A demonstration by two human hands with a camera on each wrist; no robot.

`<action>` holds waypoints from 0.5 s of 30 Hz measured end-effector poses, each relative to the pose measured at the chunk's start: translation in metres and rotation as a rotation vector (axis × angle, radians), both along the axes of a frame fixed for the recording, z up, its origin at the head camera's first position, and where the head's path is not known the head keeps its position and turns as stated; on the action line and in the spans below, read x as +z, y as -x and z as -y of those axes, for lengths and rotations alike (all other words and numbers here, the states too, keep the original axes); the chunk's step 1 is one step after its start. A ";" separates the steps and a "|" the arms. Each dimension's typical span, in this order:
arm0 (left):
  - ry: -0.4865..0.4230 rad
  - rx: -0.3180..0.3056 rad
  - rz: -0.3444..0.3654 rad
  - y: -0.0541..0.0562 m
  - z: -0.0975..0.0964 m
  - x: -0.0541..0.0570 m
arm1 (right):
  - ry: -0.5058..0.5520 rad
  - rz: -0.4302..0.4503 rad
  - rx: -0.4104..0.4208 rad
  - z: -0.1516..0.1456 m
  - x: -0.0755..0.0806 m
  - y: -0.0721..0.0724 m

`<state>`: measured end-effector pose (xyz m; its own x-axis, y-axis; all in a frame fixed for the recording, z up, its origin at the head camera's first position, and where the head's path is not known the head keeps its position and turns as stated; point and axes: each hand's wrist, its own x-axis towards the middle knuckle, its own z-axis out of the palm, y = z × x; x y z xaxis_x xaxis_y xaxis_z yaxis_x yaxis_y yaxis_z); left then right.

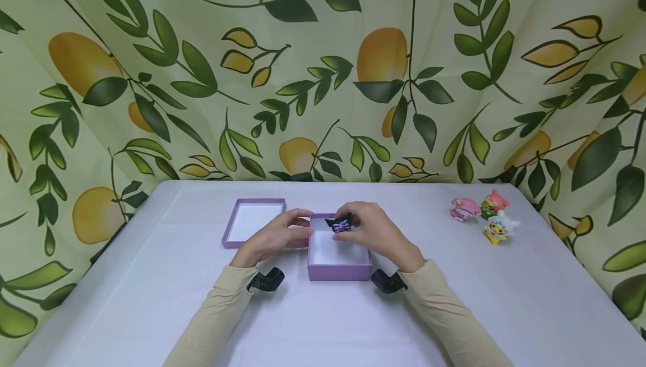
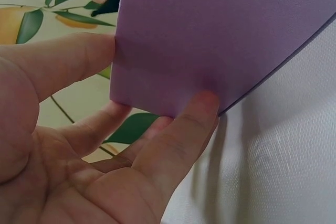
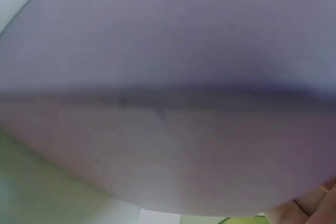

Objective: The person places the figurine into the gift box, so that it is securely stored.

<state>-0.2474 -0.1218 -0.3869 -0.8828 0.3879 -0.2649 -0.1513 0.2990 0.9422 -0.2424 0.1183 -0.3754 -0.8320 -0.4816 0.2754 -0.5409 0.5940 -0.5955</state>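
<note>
A purple box (image 1: 339,273) with a white inside stands uncovered on the white table. My left hand (image 1: 280,232) is at its left side; in the left wrist view the fairly straight fingers (image 2: 173,140) touch the outer wall and far corner of the box (image 2: 210,40). My right hand (image 1: 370,231) pinches a small black toy figure (image 1: 341,224) with a purple striped bow over the box opening. Part of the figure is hidden by the fingers. The right wrist view is filled mostly by the blurred box wall (image 3: 168,156).
The purple box lid (image 1: 229,224) lies with its white inside up, left of the box. Several small toy figures stand at the right: a pink one (image 1: 464,209), a pink and green one (image 1: 494,203) and a yellow and white one (image 1: 499,228). A patterned curtain (image 1: 323,92) hangs behind the table.
</note>
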 end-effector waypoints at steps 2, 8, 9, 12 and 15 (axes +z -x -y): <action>-0.003 -0.002 -0.001 0.000 0.000 0.001 | -0.024 -0.017 -0.011 0.003 -0.002 0.000; -0.016 -0.008 0.000 0.000 0.001 0.002 | -0.079 -0.049 -0.033 0.008 -0.006 -0.001; -0.016 -0.010 0.000 0.000 0.001 0.002 | -0.085 -0.050 -0.036 0.009 -0.006 -0.001; -0.016 -0.012 0.001 -0.001 0.001 0.002 | -0.106 -0.058 -0.054 0.010 -0.008 -0.002; -0.018 -0.016 0.003 -0.001 0.001 0.002 | -0.122 -0.066 -0.077 0.012 -0.009 -0.003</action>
